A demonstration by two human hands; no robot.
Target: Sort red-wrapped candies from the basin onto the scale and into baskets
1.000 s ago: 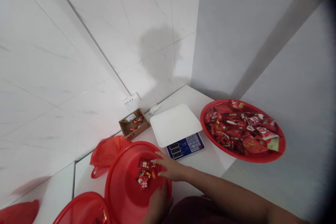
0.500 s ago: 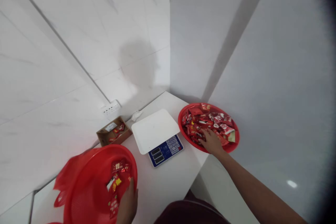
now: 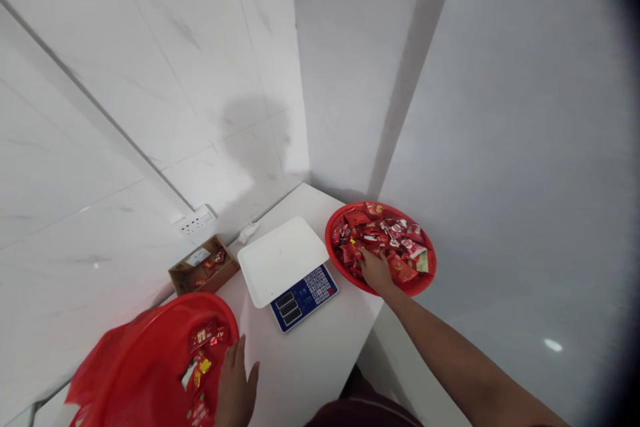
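My right hand (image 3: 377, 272) rests on a heap of small red wrapped packets (image 3: 400, 270) in a round red basin (image 3: 431, 260) at the right. Its visible fingers look apart, with the tips touching the packets; no packet shows lifted. My left hand (image 3: 236, 380) is open at the right rim of a larger red basin (image 3: 165, 310) at the lower left, fingers stretched out. Inside that basin, several red packets (image 3: 203, 363), one with a yellow figure, lie along the side nearest my left hand.
Between the basins stands a white-topped scale (image 3: 283, 260) with a blue keypad panel (image 3: 305, 298). A cardboard box (image 3: 205, 267) holding a few red packets sits by the wall, below a socket strip (image 3: 197, 223). Walls meet behind the white table (image 3: 295, 367).
The view has shifted, so the table things sit further left. My right hand has moved slightly left over the packets. My left hand has come up along the basin's rim, its fingers straighter.
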